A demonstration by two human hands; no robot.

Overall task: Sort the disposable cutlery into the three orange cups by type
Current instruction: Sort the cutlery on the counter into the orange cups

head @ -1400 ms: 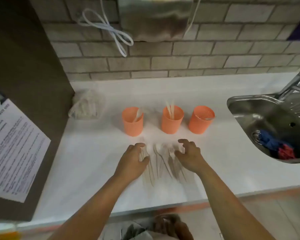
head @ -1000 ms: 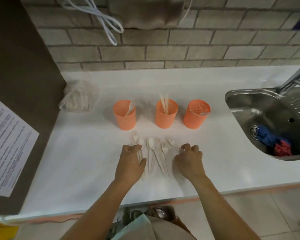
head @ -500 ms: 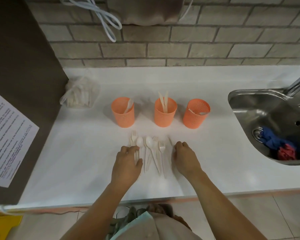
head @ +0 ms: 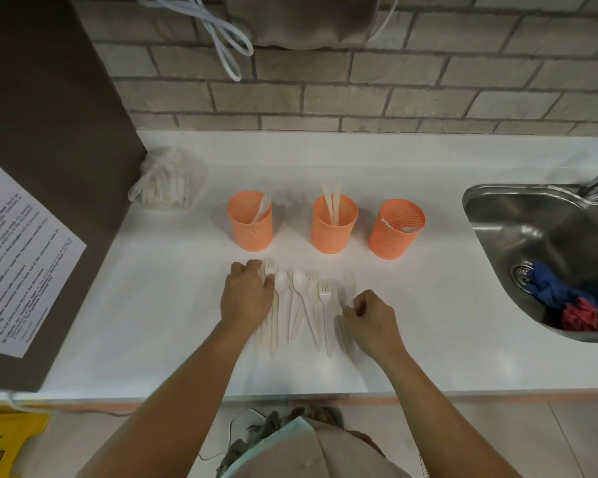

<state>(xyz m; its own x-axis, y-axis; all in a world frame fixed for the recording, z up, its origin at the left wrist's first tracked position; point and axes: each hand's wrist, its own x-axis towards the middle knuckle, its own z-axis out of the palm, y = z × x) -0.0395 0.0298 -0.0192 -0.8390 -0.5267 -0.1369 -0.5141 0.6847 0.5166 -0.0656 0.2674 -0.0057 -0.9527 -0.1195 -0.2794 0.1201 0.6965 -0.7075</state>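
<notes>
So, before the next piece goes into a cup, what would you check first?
1. Cups upright: the left cup, middle cup and right cup all stand. Ok.
2. One type per cup: a spoon in the left, knives in the middle, a fork in the right. Ok.
3. Pieces lie apart: in the loose cutlery several overlap. Not ok.
4. One piece only in the right-hand grip: its fingers curl beside a loose fork. Cannot tell.
5. Pile steadied: the left-hand grip rests on the leftmost pieces. Ok.
</notes>
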